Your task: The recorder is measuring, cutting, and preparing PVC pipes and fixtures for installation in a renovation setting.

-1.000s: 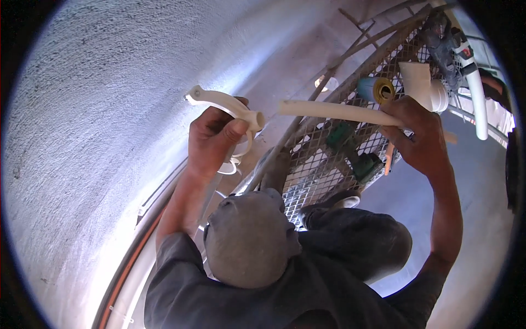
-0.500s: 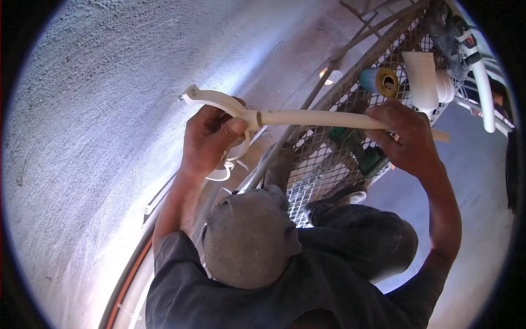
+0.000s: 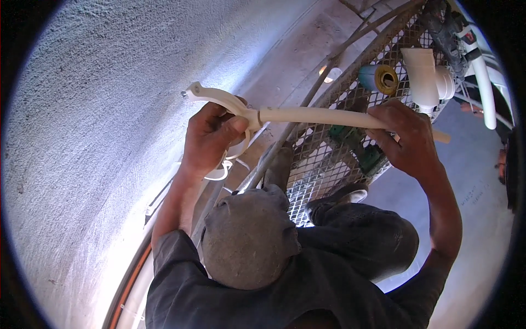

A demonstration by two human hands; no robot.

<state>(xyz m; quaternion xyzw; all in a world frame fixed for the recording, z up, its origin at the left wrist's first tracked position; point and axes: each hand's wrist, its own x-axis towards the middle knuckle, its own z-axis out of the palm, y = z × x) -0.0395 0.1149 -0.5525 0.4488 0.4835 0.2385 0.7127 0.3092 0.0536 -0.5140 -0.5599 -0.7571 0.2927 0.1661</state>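
Note:
My left hand [image 3: 211, 140] is closed around a white plastic pipe clamp [image 3: 213, 94], its thumb near the clamp's base and one curved arm pointing up and left. A thin white pipe [image 3: 318, 116] meets that base and runs level to the right. My right hand [image 3: 404, 134] wraps round the pipe toward its far end, where a tan tip [image 3: 441, 136] sticks out past the fingers. Below my left hand hangs another white curved piece [image 3: 219, 172], partly hidden. Whether the pipe is fully seated in the clamp, I cannot tell.
A rough grey wall [image 3: 98, 109] rises at the left. Beneath me is a metal mesh platform [image 3: 323, 164] bearing a blue-and-yellow roll [image 3: 386, 80], a white pipe fitting [image 3: 421, 77] and a green tool [image 3: 370, 159]. A metal bar [image 3: 312, 98] crosses diagonally. A grey cap [image 3: 249, 241] fills the lower middle.
Both hands keep their hold on the clamp and pipe, nearly unmoved. At the far right edge, an orange-red patch and faint marks on the grey surface have come into view.

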